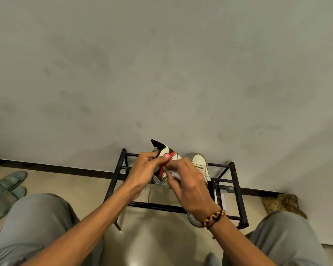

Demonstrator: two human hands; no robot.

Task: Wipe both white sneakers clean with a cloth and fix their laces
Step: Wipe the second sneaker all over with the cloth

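sneaker gripped by left hand; right hand fingers press cloth on it.

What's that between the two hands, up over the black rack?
In the head view, a white sneaker with red and black trim: the left hand grips it, while the right hand presses a white cloth against it.

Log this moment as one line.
left hand: grips sneaker | right hand: wipes it with cloth | second sneaker: on rack
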